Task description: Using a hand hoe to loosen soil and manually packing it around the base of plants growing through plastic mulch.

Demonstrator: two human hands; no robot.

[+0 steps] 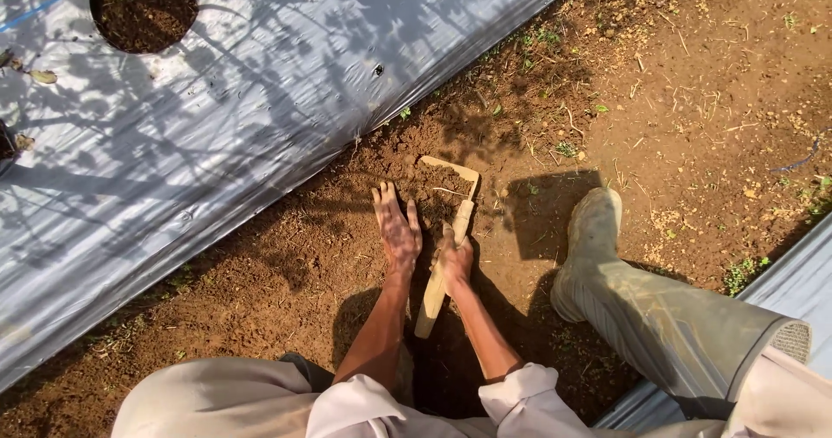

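Note:
My right hand (pixel 454 260) grips the wooden handle of a small hand hoe (pixel 444 256), whose flat blade (pixel 451 171) is sunk in loose brown soil (pixel 286 265). My left hand (pixel 395 226) lies flat, fingers spread, on the soil just left of the blade. Both forearms reach down from rolled pale sleeves. The blade's lower part is covered in dirt.
Silver plastic mulch sheet (pixel 217 117) covers the raised bed at upper left, with a round planting hole (pixel 143 9) holding soil. A muddy rubber boot (pixel 598 256) stands right of the hoe. Another strip of plastic (pixel 789 291) lies at the right edge. Small weeds dot the bare ground.

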